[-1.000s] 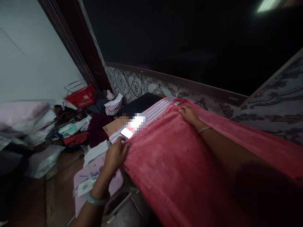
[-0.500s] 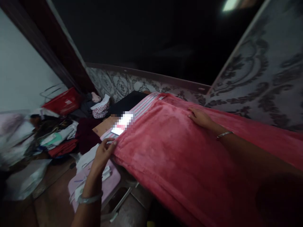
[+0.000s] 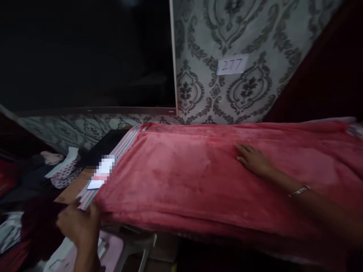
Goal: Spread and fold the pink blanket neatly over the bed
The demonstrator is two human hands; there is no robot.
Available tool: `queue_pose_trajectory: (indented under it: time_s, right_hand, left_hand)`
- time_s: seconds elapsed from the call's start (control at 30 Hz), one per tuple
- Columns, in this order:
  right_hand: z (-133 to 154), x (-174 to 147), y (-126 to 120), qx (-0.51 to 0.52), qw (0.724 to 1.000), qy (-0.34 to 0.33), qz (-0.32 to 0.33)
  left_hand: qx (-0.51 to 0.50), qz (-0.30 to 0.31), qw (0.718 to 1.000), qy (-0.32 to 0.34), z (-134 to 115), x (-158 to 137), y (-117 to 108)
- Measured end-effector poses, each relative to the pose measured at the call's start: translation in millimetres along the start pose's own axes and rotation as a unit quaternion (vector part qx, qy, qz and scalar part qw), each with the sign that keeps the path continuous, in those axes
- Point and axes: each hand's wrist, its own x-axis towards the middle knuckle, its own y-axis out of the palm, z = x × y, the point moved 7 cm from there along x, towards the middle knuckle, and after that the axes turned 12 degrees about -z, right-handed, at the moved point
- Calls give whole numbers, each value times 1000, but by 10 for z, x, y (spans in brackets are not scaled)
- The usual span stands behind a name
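Red blanket spread across the middle of the frame and out to the right, near edge in layered folds along the bottom. Looks like plush: soft, limp, no stiffness to push against. Probably moderate weight overall from sheer area, light at any one corner. Not fragile. Likely not slippery, but prone to bunching under a sideways rub.

Best hold: left edge, by the striped band at centre left. Pinch through all layers, thumb on top, fingers below. Cannot tell about the band: underside or separate cloth. Watch the phone on the band, partly pixelated: likely to slide with any tug there.

Left grip at lower left, by the near-left corner, back of hand up, thumb and fingers reaching to the cloth edge. Cannot tell: fabric pinched or only touched. Forearm up from the bottom of the frame.

Right grip right of centre, palm down on the pile, fingers loosely extended toward the upper left, nothing grasped. Forearm slanting in from lower right, bracelet at the wrist.
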Motion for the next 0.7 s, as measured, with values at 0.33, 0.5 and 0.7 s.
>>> queue_pose_trajectory:
  time_s: [0.33,0.5,0.7]
  right_hand:
    - [161,-1035,-936,162,983,-43,-68]
    - [-731,-1443,-1478,121,969,82,-198]
    - [-2068,-2251,-2085,-10,907,302,-294]
  left_hand:
    - [-166,239,885,364,-2452,-1044,738]
    - [-203,334,750,533,-3637,-1933,1004]
    - [-150,383,692,593,-4777,-2653,1323]
